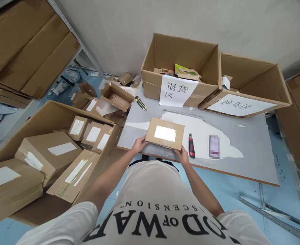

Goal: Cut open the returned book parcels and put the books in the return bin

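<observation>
Both arms extend forward from the torso, bare below short white sleeves, elbows bent slightly outward, forearms converging toward the middle. The left hand (pixel 139 144) is held palm inward, fingers curled closed in a grip at its side. The right hand (pixel 183 156) mirrors it, fingers curled closed, thumb on top. The two hands are level and well apart.

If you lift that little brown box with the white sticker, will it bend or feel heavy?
The box probably stays stiff: its cardboard edges look straight and flat. It seems light, since the left hand and right hand grip it only at its near corners. It is unlikely to roll or tip, being flat and low on the table.
</observation>
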